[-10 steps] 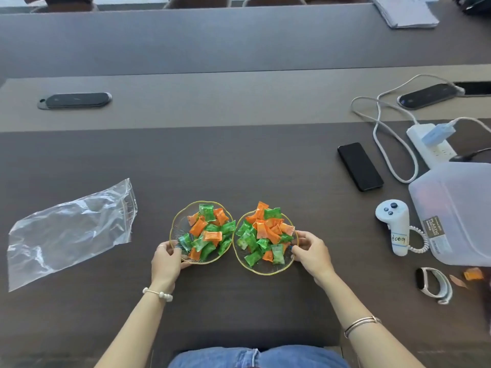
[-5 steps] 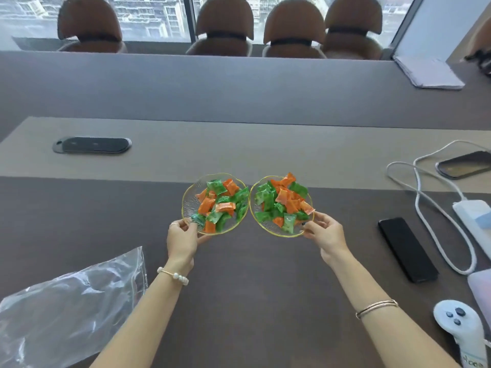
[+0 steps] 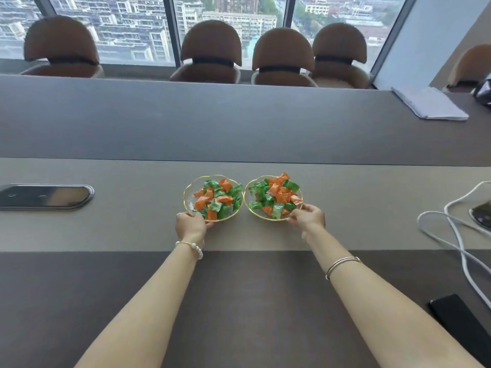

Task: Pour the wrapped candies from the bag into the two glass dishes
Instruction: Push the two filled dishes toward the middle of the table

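At the far left a dark oval floor-box cover [image 3: 45, 197] lies flush in the pale strip of the table [image 3: 119, 229], well apart from the work. Moving right, the left hand [image 3: 190, 226] pinches the near rim of the left glass dish [image 3: 190, 200], thumb on top and the other fingers apparently under the edge. That dish sits on the pale strip, heaped with green and orange wrapped candies [image 3: 218, 199]. Just beside it, rims almost touching, the right glass dish [image 3: 249, 201] holds a similar heap, and the right hand [image 3: 309, 217] grips its near right rim the same way. The bag is out of view. Thin, gold-edged glass like this is likely stiff, slick and brittle, so I judge it should be held at the rim with support beneath and set down flat rather than slid or knocked against its neighbour. The candies look light and loose in crinkly wrappers; piled above the rims, they could spill with any tilt. Further right, white cables [image 3: 457, 235] loop on the table, with a dark phone [image 3: 462, 322] nearer the person.
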{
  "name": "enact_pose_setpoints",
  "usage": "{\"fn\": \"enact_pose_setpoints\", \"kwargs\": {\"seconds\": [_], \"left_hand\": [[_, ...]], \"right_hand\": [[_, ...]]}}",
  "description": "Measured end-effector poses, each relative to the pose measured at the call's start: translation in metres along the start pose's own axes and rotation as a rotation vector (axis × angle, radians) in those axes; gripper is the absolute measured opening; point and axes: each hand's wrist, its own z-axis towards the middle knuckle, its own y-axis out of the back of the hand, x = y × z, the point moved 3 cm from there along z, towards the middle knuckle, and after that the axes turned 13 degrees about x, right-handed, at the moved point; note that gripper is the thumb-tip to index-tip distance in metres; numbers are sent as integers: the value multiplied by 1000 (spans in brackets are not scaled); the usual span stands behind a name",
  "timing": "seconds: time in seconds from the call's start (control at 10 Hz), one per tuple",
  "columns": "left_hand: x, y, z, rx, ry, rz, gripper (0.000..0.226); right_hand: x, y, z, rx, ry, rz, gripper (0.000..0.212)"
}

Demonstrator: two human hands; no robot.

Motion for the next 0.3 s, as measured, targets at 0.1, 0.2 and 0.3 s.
{"fn": "enact_pose_setpoints", "kwargs": {"seconds": [0.1,0.2,0.3], "left_hand": [[13,-2,11,-47,5,-4,13],[20,-2,18,-48,-6,-19,21],[15,0,14,-20,7,92,19]], "right_hand": [[-9,1,13,-39,-8,-76,42],[-16,3,18,-66,7,-177,36],[-10,5,12,-75,15,-363,49]]}}
